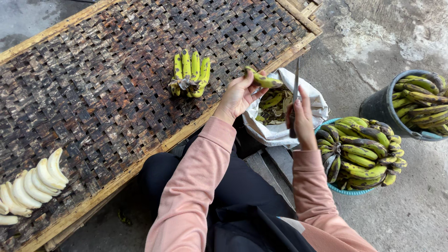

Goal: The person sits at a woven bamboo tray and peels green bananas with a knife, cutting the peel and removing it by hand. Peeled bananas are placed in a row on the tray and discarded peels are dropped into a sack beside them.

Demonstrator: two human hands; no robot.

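Observation:
My left hand (238, 95) holds a single green-yellow banana (263, 80) by its end, above a white sack. My right hand (302, 120) grips a knife (295, 86) with its blade pointing up, close beside the banana. Both arms wear pink sleeves. A small bunch of green bananas (190, 73) lies on the woven bamboo tray (93, 84), just left of my left hand. Several peeled white bananas (30, 186) lie in a row at the tray's lower left.
The white sack (280, 130) holds banana peels. A blue basket (347, 190) piled with speckled bananas sits to the right of my right arm. A dark bucket (380, 107) of bananas stands at far right. Concrete floor lies around.

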